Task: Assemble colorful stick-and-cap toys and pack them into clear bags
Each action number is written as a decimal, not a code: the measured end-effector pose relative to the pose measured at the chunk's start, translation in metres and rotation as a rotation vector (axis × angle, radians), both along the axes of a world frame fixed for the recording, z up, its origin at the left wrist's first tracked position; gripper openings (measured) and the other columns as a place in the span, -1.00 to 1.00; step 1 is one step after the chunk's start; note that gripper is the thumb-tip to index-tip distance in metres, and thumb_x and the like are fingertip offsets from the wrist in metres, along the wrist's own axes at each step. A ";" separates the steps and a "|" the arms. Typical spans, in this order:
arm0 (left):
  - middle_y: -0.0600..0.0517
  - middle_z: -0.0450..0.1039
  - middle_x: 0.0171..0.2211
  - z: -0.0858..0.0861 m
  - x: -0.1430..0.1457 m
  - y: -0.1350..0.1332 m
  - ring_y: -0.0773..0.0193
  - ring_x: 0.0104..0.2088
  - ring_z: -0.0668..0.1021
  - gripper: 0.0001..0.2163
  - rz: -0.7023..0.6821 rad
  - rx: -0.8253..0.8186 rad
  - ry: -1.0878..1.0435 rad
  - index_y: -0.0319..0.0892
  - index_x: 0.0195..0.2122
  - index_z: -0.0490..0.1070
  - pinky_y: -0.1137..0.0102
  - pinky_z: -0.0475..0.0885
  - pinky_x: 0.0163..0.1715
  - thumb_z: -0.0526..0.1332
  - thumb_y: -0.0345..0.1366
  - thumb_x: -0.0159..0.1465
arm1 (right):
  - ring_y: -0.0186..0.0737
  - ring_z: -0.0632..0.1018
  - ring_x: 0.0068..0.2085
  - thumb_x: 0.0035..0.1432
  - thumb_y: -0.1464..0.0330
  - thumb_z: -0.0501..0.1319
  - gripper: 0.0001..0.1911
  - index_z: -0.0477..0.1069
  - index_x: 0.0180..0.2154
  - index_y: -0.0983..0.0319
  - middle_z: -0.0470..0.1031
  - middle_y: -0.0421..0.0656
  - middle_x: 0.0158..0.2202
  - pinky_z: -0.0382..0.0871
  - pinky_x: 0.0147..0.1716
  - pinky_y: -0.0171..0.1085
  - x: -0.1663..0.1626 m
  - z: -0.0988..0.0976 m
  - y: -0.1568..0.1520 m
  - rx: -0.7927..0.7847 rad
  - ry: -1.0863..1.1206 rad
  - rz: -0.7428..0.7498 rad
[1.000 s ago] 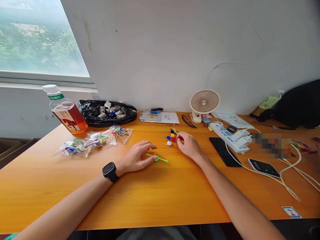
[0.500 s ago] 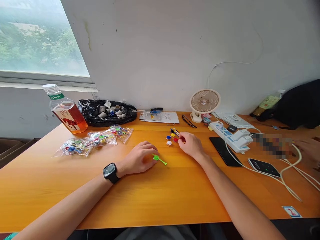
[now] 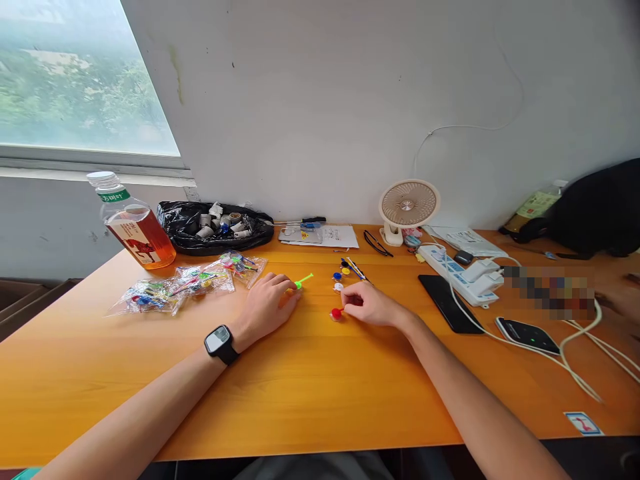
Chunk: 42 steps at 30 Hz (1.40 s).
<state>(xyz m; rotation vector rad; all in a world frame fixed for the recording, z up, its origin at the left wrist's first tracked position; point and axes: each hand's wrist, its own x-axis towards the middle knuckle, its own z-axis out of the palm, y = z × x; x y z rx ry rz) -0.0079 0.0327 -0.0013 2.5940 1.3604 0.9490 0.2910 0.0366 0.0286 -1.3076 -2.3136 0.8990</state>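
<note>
My left hand (image 3: 270,303) rests on the desk with bent fingers, its thumb and fingertips closed on a bright green plastic stick with a round disc (image 3: 305,278). The stick points away to the right; part of the disc is hidden. My right hand (image 3: 373,303) pinches a small red plastic disc (image 3: 336,314) just above or on the desk. Beyond it are a white disc (image 3: 339,287), a blue disc (image 3: 337,276) and a yellow disc (image 3: 345,271). Thin sticks (image 3: 357,268) lie beside them, partly behind my right hand.
Clear packets (image 3: 150,297) of coloured pieces lie left, near a tea bottle (image 3: 143,237) and black bag (image 3: 173,223). A fan (image 3: 409,205) stands behind. Right are a black tablet-like slab (image 3: 447,303), power strip (image 3: 450,272), cables and another person's blurred hand (image 3: 620,293).
My right hand has drawn the red disc toward me and left, away from the other discs. My left hand has moved back and left, and the green stick now points away from me.
</note>
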 end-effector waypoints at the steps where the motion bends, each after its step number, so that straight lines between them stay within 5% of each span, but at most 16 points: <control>1: -0.04 0.60 -0.13 0.000 0.001 -0.001 0.06 -0.09 0.57 -0.87 0.005 0.003 0.005 -0.10 -0.10 0.56 0.17 0.49 -0.06 0.25 -0.23 0.44 | -0.35 0.29 -0.47 0.13 0.39 0.20 -0.82 0.32 -0.51 0.21 0.27 -0.31 -0.54 0.07 -0.47 -0.30 -0.005 -0.001 -0.003 -0.013 0.022 0.031; 7: -0.10 0.54 0.04 0.008 0.003 -0.005 -0.01 0.06 0.51 -0.83 -0.032 0.064 -0.060 -0.09 0.01 0.54 0.08 0.47 0.08 0.25 -0.29 0.42 | -0.31 0.40 -0.39 0.23 0.42 0.26 -0.91 0.53 -0.34 0.22 0.47 -0.24 -0.41 0.23 -0.39 -0.31 -0.028 -0.003 -0.016 0.031 0.100 0.136; 14: -0.07 0.60 -0.12 0.022 0.012 -0.021 0.09 -0.10 0.59 -0.77 -0.429 -0.133 -0.083 -0.10 0.04 0.53 0.19 0.51 0.00 0.32 -0.23 0.39 | -0.28 0.43 -0.32 0.33 0.42 0.24 -0.85 0.62 -0.19 0.21 0.50 -0.16 -0.25 0.29 -0.32 -0.28 -0.031 -0.003 -0.019 0.122 0.147 0.113; 20: -0.03 0.60 -0.19 0.009 0.016 -0.015 0.14 -0.14 0.61 -0.88 -0.371 -0.172 -0.105 -0.10 -0.07 0.55 0.25 0.51 -0.09 0.30 -0.25 0.42 | -0.25 0.47 -0.26 0.28 0.51 0.17 -0.73 0.62 -0.11 0.20 0.47 -0.12 -0.19 0.36 -0.27 -0.26 -0.035 -0.007 -0.018 0.105 0.288 0.057; 25: -0.01 0.59 -0.20 0.007 0.013 -0.014 0.16 -0.15 0.62 -0.86 -0.346 -0.204 -0.125 -0.11 -0.04 0.54 0.32 0.50 -0.15 0.32 -0.26 0.41 | -0.18 0.59 -0.16 0.24 0.40 0.31 -0.85 0.55 -0.12 0.22 0.60 -0.12 -0.17 0.47 -0.07 -0.18 -0.045 -0.016 -0.019 -0.050 0.507 -0.007; 31: 0.00 0.60 -0.25 0.008 0.014 -0.015 0.17 -0.20 0.62 -0.92 -0.337 -0.227 -0.119 -0.11 -0.19 0.54 0.33 0.49 -0.20 0.31 -0.25 0.42 | -0.20 0.59 -0.28 0.23 0.27 0.35 -0.84 0.60 -0.21 0.23 0.64 -0.14 -0.29 0.46 -0.22 -0.22 -0.052 -0.025 -0.020 -0.214 0.507 -0.046; 42: -0.01 0.56 -0.30 0.004 0.014 -0.011 0.19 -0.26 0.58 -0.87 -0.379 -0.240 -0.152 -0.14 -0.23 0.56 0.33 0.46 -0.22 0.30 -0.24 0.44 | -0.23 0.51 -0.32 0.15 0.27 0.39 -0.84 0.55 -0.29 0.23 0.55 -0.15 -0.30 0.39 -0.33 -0.27 -0.057 -0.033 -0.017 -0.058 0.463 -0.138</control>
